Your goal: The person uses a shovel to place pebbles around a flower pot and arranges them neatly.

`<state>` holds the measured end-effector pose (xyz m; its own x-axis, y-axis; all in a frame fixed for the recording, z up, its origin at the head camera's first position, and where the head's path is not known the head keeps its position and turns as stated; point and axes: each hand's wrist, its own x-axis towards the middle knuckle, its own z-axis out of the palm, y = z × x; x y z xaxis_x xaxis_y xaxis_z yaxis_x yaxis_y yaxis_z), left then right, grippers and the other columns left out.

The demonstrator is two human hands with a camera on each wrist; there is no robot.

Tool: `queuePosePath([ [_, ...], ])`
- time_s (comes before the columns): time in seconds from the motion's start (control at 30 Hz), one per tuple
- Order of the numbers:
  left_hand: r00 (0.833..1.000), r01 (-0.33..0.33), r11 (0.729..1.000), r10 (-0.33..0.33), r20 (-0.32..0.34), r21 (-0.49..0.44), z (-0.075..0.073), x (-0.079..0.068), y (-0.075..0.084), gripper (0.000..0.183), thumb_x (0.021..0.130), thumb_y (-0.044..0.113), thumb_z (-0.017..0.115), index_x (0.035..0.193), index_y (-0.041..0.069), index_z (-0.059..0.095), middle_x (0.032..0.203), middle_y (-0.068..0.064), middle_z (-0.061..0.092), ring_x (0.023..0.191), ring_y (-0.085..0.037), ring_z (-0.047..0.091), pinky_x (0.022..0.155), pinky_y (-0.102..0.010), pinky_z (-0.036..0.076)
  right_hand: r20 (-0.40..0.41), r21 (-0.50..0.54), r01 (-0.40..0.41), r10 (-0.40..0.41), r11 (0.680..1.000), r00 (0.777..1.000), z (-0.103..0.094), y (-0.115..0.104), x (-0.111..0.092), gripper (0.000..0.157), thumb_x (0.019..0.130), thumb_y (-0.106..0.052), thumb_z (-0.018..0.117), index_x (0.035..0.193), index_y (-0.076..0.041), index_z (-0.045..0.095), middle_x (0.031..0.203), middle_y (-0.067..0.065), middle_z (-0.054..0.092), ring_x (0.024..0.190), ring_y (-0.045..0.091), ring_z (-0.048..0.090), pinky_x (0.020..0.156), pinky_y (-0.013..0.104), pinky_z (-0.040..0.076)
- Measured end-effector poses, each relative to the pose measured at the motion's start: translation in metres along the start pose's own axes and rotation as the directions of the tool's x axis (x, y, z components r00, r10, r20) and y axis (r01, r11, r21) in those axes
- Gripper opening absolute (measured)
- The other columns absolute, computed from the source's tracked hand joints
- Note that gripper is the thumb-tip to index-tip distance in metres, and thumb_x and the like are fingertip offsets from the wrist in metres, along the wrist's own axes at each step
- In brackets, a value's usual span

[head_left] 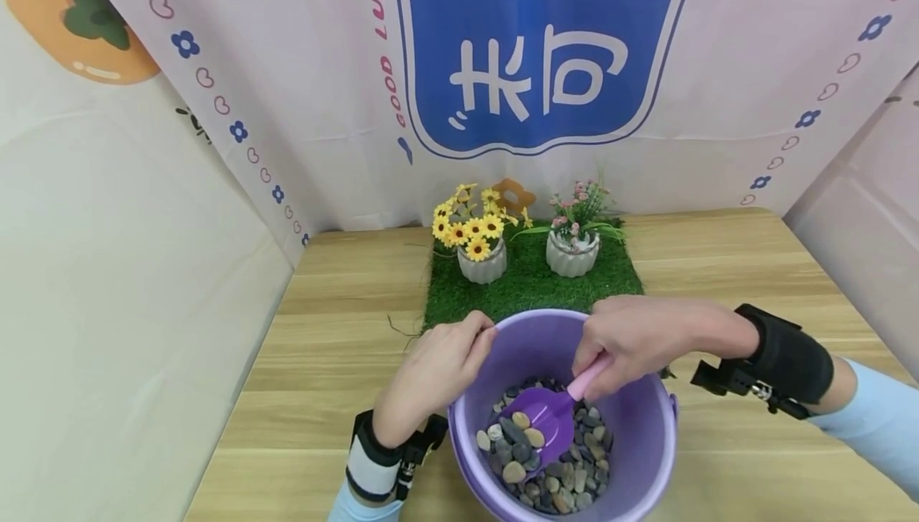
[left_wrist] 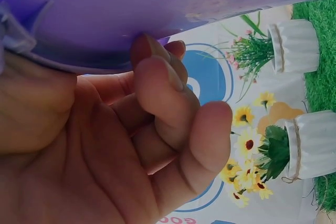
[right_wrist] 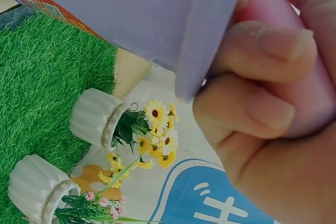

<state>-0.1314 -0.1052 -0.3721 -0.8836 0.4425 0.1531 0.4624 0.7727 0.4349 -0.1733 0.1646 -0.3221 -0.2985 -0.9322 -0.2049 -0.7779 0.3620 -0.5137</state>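
Observation:
A purple bucket (head_left: 635,442) stands at the table's front, with grey, black and tan pebbles (head_left: 574,474) in its bottom. My left hand (head_left: 441,362) grips the bucket's left rim; the left wrist view shows its curled fingers (left_wrist: 202,135) against the outer wall. Inside the bucket, a purple toy shovel (head_left: 553,418) tilts down to the left, several pebbles lying on its blade. My right hand (head_left: 635,338) holds the shovel's pink handle (right_wrist: 310,100), fingers wrapped round it, at the bucket's right rim. Whether the blade touches the pebbles below cannot be told.
Behind the bucket lies a green turf mat (head_left: 531,294). On it stand a white pot of yellow flowers (head_left: 483,262) and a white pot of pink flowers (head_left: 572,255). A printed cloth (head_left: 345,147) hangs at the wooden table's (head_left: 345,362) back edge.

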Motion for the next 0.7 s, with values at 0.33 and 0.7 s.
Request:
queuePosePath([
  [0.33, 1.000, 0.000, 1.000, 0.000, 0.005, -0.001, 0.000, 0.000, 0.000, 0.025, 0.105, 0.028, 0.045, 0.112, 0.012, 0.063, 0.071, 0.010, 0.055, 0.062, -0.004, 0.058, 0.054, -0.019, 0.044, -0.016, 0.064, 0.018, -0.017, 0.998, 1.000, -0.001, 0.004, -0.007, 0.010, 0.092, -0.036, 0.067, 0.087, -0.031, 0.074, 0.066, -0.024, 0.058, 0.050, -0.013, 0.040, 0.044, 0.012, 0.035],
  [0.7, 1.000, 0.006, 1.000, -0.006, 0.012, -0.012, -0.001, 0.000, 0.000, 0.025, 0.105, 0.029, 0.044, 0.112, 0.013, 0.063, 0.072, 0.010, 0.055, 0.063, -0.004, 0.058, 0.055, -0.019, 0.044, -0.068, 0.052, 0.068, -0.064, 0.996, 0.996, -0.008, 0.005, -0.022, 0.008, 0.094, -0.034, 0.066, 0.089, -0.033, 0.072, 0.064, -0.024, 0.050, 0.054, -0.015, 0.037, 0.046, 0.010, 0.033],
])
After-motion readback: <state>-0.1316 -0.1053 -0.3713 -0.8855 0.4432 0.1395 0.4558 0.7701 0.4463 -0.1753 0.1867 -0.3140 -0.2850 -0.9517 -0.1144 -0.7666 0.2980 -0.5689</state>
